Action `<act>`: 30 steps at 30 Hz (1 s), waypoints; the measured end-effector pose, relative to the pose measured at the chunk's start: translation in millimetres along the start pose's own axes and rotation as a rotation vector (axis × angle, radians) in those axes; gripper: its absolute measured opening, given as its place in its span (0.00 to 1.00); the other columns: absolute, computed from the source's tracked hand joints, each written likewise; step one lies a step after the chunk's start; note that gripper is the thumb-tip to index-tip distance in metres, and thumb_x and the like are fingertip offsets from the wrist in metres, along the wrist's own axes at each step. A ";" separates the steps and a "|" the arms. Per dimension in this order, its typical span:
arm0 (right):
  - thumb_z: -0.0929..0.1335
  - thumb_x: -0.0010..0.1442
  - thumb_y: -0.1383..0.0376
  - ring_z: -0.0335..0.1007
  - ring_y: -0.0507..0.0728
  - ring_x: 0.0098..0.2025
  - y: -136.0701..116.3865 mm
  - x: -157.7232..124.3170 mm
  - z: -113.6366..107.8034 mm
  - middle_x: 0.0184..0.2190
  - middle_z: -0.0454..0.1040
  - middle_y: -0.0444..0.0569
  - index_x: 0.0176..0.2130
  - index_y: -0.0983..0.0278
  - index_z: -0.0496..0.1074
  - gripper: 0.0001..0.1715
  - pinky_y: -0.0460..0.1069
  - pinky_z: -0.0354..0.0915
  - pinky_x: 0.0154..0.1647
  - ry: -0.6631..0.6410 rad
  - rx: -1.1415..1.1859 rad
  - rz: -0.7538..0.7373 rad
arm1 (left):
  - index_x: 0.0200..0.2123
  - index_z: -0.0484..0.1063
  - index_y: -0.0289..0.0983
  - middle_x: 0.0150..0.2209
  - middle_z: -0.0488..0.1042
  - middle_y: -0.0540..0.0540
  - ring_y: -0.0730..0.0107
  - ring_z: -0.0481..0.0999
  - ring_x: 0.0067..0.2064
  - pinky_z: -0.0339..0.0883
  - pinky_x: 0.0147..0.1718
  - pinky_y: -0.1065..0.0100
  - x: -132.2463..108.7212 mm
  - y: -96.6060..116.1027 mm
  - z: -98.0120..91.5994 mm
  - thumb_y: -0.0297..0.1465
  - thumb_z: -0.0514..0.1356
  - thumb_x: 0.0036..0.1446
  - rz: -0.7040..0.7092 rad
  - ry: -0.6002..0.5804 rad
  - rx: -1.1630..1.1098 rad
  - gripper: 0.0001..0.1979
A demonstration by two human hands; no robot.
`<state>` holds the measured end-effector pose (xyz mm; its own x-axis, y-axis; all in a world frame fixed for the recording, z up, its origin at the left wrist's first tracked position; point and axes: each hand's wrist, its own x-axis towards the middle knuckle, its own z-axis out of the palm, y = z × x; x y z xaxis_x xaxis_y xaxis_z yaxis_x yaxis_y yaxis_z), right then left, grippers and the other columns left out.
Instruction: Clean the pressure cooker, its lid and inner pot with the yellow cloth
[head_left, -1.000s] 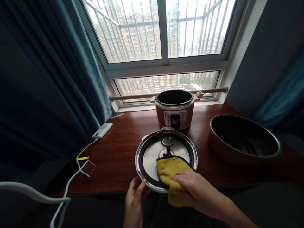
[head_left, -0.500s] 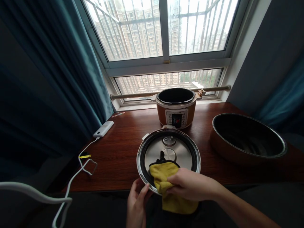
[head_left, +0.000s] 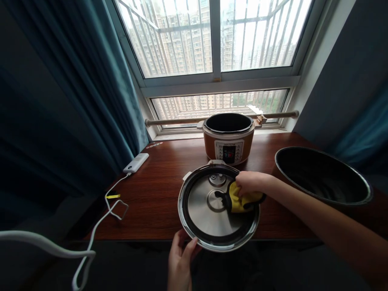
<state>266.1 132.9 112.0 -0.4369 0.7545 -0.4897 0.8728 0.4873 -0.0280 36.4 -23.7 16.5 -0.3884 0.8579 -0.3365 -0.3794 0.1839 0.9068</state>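
Note:
A round pressure cooker lid [head_left: 203,210] lies with its steel inner face and dark sealing ring upward, its near edge reaching past the table's front edge. My left hand [head_left: 182,254] grips the near left rim, thumb on top and fingers underneath. Bunched in my right hand [head_left: 250,184] is a yellow cloth [head_left: 238,200] with black edging, pressed against the right part of the lid's inside. Behind the lid stands the brown electric pressure cooker [head_left: 228,141], open at the top, with a lit display on its front.
On the right sits a large dark inner pot [head_left: 321,178]. A white power bank [head_left: 136,163] with a white cable [head_left: 97,226] lies at the left, near a blue curtain [head_left: 121,101]. The window and a horizontal rail are behind the cooker.
My right hand has moved the cloth from the lid's near side up and around to its right side. My left hand keeps its hold on the rim. The view has shifted slightly.

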 end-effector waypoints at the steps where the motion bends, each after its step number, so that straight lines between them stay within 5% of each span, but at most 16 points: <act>1: 0.70 0.50 0.56 0.72 0.59 0.33 -1.9 1.8 -5.7 0.32 0.75 0.56 0.36 0.70 0.77 0.21 0.47 0.61 0.31 0.069 -0.038 0.046 | 0.37 0.68 0.35 0.36 0.72 0.45 0.64 0.72 0.37 0.71 0.31 0.65 0.3 0.5 -0.1 0.35 0.67 0.35 -0.011 0.006 -0.002 0.23; 6: 0.60 0.60 0.72 0.67 0.60 0.45 -13.2 10.6 -26.5 0.33 0.74 0.59 0.33 0.72 0.75 0.14 0.51 0.58 0.50 0.625 -0.230 -0.015 | 0.36 0.69 0.35 0.35 0.72 0.45 0.63 0.73 0.36 0.71 0.30 0.66 2.2 2.0 -1.1 0.34 0.67 0.34 -0.042 0.024 -0.020 0.22; 9: 0.57 0.62 0.73 0.61 0.58 0.51 -12.8 19.3 -21.5 0.37 0.73 0.57 0.36 0.71 0.72 0.16 0.50 0.54 0.55 0.800 -0.275 -0.163 | 0.37 0.69 0.35 0.35 0.72 0.46 0.64 0.73 0.35 0.70 0.29 0.66 4.3 1.7 -2.6 0.33 0.67 0.35 -0.042 0.029 -0.025 0.22; 12: 0.59 0.62 0.72 0.62 0.57 0.48 -5.1 28.2 -2.7 0.36 0.73 0.54 0.36 0.68 0.72 0.13 0.48 0.57 0.50 0.714 -0.216 -0.213 | 0.37 0.69 0.35 0.35 0.72 0.46 0.64 0.73 0.34 0.71 0.29 0.65 6.9 1.2 -3.4 0.33 0.67 0.35 -0.050 0.044 -0.028 0.22; 18: 0.61 0.59 0.71 0.65 0.59 0.42 5.0 18.4 31.1 0.31 0.74 0.54 0.33 0.68 0.73 0.11 0.49 0.59 0.37 0.565 -0.162 -0.026 | 0.37 0.68 0.33 0.35 0.73 0.44 0.65 0.73 0.34 0.70 0.28 0.67 10.8 0.6 -0.4 0.35 0.67 0.36 -0.032 0.011 -0.037 0.23; 24: 0.62 0.57 0.70 0.69 0.61 0.34 -27.0 -24.7 49.6 0.26 0.74 0.56 0.30 0.68 0.73 0.12 0.49 0.59 0.29 0.503 -0.121 0.150 | 0.38 0.68 0.33 0.36 0.73 0.44 0.66 0.73 0.33 0.69 0.28 0.69 8.4 4.9 6.3 0.37 0.68 0.36 0.001 0.019 -0.035 0.24; 27: 0.62 0.58 0.67 0.70 0.60 0.30 -52.7 -46.3 51.9 0.25 0.74 0.54 0.28 0.67 0.74 0.13 0.50 0.62 0.29 0.460 0.042 0.047 | 0.38 0.68 0.34 0.36 0.73 0.45 0.67 0.73 0.33 0.69 0.28 0.68 6.3 7.8 9.5 0.37 0.68 0.36 -0.003 0.016 -0.029 0.24; 30: 0.62 0.60 0.60 0.72 0.58 0.34 -70.5 -60.9 51.9 0.33 0.76 0.52 0.39 0.65 0.74 0.15 0.49 0.66 0.35 0.524 0.407 -0.146 | 0.37 0.68 0.35 0.34 0.73 0.46 0.67 0.73 0.32 0.69 0.29 0.67 6.2 9.4 11.3 0.37 0.68 0.35 0.000 0.021 -0.018 0.24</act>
<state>242.4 29.8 98.5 -0.5148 0.8569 0.0279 0.7642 0.4734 -0.4381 40.0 -11.2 25.7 -0.4062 0.8475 -0.3418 -0.3939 0.1751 0.9023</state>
